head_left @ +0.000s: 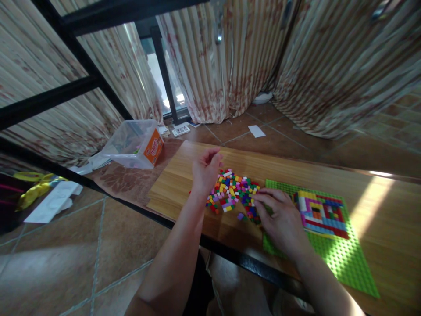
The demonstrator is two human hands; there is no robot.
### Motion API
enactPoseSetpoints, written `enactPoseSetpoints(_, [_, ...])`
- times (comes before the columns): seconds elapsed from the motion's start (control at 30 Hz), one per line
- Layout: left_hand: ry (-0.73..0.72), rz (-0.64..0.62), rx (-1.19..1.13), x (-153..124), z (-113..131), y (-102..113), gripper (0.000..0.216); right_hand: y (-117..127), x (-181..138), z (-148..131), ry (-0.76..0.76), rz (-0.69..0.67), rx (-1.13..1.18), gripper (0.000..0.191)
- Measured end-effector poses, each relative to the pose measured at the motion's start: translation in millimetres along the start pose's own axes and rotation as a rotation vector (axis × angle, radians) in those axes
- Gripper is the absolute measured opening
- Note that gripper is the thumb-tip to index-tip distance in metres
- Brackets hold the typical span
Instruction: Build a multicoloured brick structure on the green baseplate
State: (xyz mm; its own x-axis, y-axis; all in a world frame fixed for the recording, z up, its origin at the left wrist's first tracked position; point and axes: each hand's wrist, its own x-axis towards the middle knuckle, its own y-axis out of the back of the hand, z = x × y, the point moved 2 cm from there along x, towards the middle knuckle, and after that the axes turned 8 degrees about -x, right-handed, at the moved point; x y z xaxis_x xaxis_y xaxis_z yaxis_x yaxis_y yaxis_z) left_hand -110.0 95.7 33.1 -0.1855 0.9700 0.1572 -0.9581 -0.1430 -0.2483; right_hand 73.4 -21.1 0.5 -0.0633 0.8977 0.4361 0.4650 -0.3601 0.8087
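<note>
A pile of small coloured bricks lies on the wooden tabletop. My left hand hovers at the pile's left edge, fingers curled inward in a loose pinch; what they hold is too small to make out. My right hand rests palm down on the near left part of a green baseplate, its fingertips touching the pile's right edge. On the baseplate sits a flat patch of assembled bricks in yellow, red, blue, white and purple, just right of that hand.
A clear plastic tub with an orange label stands on the floor beyond the table's far left corner. Papers and a yellow item lie on the tiled floor at left. Striped curtains hang behind. Sunlight falls on the table at right.
</note>
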Motion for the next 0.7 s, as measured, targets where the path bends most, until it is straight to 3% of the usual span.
enactPoseSetpoints(0.37, [-0.018,-0.04,0.052,-5.9,2.4,-8.3,0.012,-7.0,-9.8,-32.2,0.128,-0.213,-0.108,0.012])
enactPoseSetpoints(0.5, [-0.018,-0.05,0.067,-6.0,2.9,-9.1,0.016,-0.7,-5.1,-31.0,0.077,-0.156,0.018,0.015])
enactPoseSetpoints(0.7, [-0.011,-0.081,0.085,-7.2,0.8,-12.7,0.02,31.0,-5.5,-10.7,-0.119,0.024,0.202,0.018])
